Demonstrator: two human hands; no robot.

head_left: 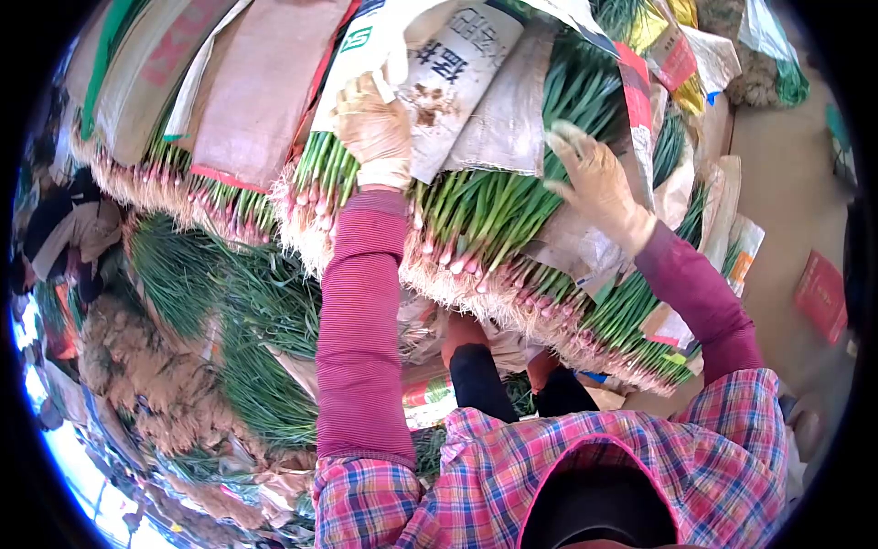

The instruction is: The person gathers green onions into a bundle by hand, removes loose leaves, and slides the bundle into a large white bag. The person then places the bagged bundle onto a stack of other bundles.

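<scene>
My left hand (375, 128), in a pale glove, has its fingers curled on the edge of a white printed sack (457, 69). That sack lies over a row of green onions (485, 215), whose pinkish bulbs and pale roots face me. My right hand (599, 183), gloved too, is spread with nothing in it, just above the green leaves (576, 91) to the right. Under its wrist is a grey-brown sack piece (576, 242) over more onions. A greyish sack flap (508, 114) lies between my two hands.
More sacks (261, 101) cover onions at the left. Loose bundles of green onions (265, 339) and root heaps (137, 375) lie lower left, near another person (78, 233). A red packet (821, 297) is on the floor at the right. My legs (480, 380) stand close to the row.
</scene>
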